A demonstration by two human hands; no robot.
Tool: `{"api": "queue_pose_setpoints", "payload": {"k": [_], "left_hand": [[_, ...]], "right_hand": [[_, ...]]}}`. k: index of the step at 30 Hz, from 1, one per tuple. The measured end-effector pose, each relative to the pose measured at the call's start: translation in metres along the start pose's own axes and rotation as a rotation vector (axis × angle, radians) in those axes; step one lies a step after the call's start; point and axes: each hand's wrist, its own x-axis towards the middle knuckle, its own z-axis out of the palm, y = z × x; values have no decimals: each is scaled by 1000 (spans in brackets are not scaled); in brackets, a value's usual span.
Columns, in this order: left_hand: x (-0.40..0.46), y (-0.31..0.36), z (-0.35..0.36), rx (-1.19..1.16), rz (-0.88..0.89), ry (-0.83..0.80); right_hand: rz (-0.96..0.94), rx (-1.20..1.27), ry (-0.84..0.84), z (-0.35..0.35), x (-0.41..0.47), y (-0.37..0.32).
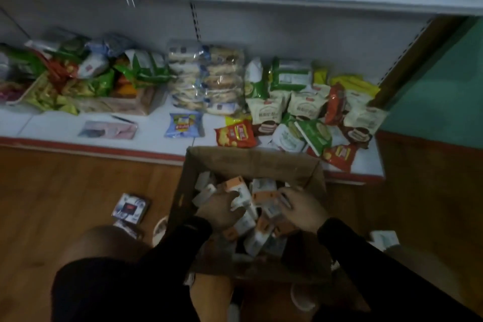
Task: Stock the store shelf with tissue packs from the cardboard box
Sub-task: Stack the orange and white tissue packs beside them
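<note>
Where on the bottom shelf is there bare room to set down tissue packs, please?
The bottom shelf is bare along its front edge between the flat pinkish sheet and the blue snack pack, and left of that sheet. The right side is crowded with snack packets; the back left holds a heaped tray.

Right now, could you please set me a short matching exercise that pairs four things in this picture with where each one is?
Things:
1. blue snack bag
2. dark tissue pack
3. left hand
4. clear wrapped stack

Places:
A. on the wooden floor, left of the cardboard box
B. at the back of the lower shelf, near its middle
C. inside the box, among the packs
D. alone near the front of the lower shelf

Pairs: 1-D, 2-A, 3-C, 4-B
</note>
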Motion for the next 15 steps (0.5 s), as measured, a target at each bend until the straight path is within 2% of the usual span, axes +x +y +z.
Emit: {"api": "queue_pose_setpoints", "payload": {"k": [3,7,9,12,15], "left_hand": [[21,-13,36,-7,-26,-93],[40,-27,85,29,-110,-204],[49,-36,108,-26,-214,-227],[59,-35,126,-91,-215,-281],[66,-29,140,-235,-292,-303]], "right_hand": [[58,22,-123,36,26,15],[110,-22,-188,72,60,32],[114,6,-198,87,72,38],[120,44,-257,109,85,40],[115,105,-305,130,87,44]]}}
